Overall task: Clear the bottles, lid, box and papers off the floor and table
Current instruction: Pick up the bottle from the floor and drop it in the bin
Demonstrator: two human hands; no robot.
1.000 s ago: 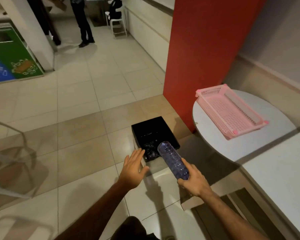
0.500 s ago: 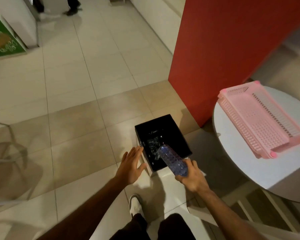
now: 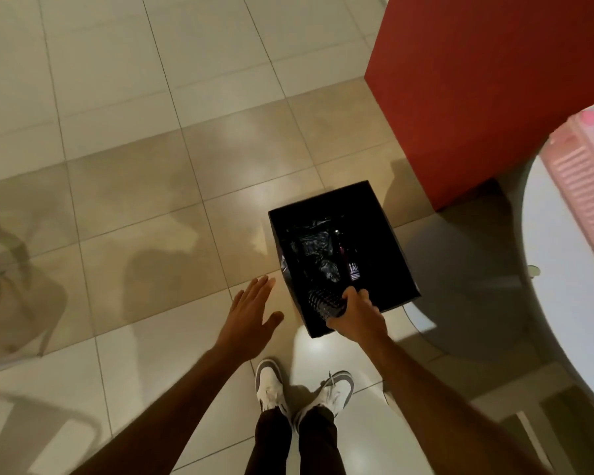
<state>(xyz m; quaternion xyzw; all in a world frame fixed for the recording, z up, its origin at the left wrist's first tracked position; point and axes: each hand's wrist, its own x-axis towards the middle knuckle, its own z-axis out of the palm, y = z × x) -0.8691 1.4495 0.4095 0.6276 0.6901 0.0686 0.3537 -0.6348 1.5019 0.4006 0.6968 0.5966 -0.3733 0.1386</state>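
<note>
A black square bin (image 3: 391, 241) stands on the tiled floor just ahead of my feet. My right hand (image 3: 357, 317) grips a clear ribbed plastic bottle (image 3: 324, 302) at the bin's near rim, with the bottle pointing down into the opening. Inside the bin lie crumpled clear plastic (image 3: 314, 245) and a dark labelled bottle (image 3: 353, 265). My left hand (image 3: 251, 313) hovers flat, fingers spread, just left of the bin and holds nothing.
A red column (image 3: 487, 97) rises right behind the bin. A round white table (image 3: 570, 303) carrying a pink plastic basket (image 3: 590, 186) fills the right edge. Metal chair legs (image 3: 0, 241) show at the far left. My white shoes (image 3: 271, 389) stand close to the bin.
The view has tilted down and I have stepped nearer the bin. My right hand lowered the clear bottle from above the bin into its opening. My left hand stayed beside the bin.
</note>
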